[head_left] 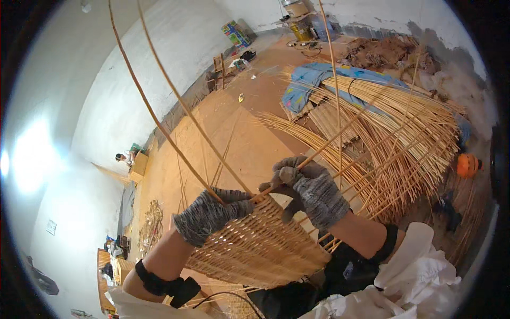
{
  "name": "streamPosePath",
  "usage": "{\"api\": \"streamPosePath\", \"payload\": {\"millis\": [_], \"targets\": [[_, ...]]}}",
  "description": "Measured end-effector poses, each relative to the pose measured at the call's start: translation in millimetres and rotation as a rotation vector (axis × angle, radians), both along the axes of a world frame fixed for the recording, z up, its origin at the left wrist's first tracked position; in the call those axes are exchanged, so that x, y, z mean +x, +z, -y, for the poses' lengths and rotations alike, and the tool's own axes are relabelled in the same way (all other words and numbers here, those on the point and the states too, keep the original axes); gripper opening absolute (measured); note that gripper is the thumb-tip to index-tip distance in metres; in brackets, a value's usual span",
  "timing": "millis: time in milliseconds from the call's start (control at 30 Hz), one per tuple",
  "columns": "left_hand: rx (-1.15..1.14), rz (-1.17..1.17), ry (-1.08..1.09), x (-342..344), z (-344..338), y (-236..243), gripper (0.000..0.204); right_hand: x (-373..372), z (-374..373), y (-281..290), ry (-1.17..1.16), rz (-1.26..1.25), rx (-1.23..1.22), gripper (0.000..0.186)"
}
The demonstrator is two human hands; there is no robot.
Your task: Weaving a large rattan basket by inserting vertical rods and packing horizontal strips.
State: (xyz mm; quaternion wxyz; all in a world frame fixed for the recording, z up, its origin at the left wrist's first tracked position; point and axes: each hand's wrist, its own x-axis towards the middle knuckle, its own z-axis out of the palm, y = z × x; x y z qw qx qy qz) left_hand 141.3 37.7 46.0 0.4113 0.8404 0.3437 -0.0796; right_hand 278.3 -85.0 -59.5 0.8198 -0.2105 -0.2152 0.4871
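Note:
A woven wicker panel (pixel 255 250) with long upright canes hangs at lap height below my hands. My left hand (pixel 210 215), in a grey knit glove, is closed on the panel's upper edge, where a tall cane (pixel 159 122) rises from it. My right hand (pixel 308 194), gloved the same, is closed round a cane (pixel 332 141) slanting up to the right, just right of my left hand. The fingertips partly hide the weave at that point.
Bundles of loose canes (pixel 409 143) and a blue patterned cloth (pixel 300 87) lie at right, near an orange pumpkin-shaped object (pixel 467 166). A small wooden chair (pixel 218 72) stands near the back wall. A person (pixel 125 158) is beside boxes at far left.

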Motion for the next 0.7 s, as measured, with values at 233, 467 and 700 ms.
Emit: {"api": "streamPosePath", "payload": {"millis": [233, 467, 700], "targets": [[0.0, 0.126, 0.127, -0.8, 19.8, -0.8, 0.023, 5.5, 2.3, 1.3, 0.09, 0.035, 0.03, 0.022], [0.03, 0.189, 0.138, -1.1, 20.4, -4.8, 0.018, 2.9, 0.0, 1.8, 0.079, 0.044, 0.026, 0.022], [0.053, 0.212, 0.204, 0.4, 25.2, -6.6, 0.017, 2.6, -0.8, 1.6, 0.065, 0.026, 0.048, 0.019]]}}
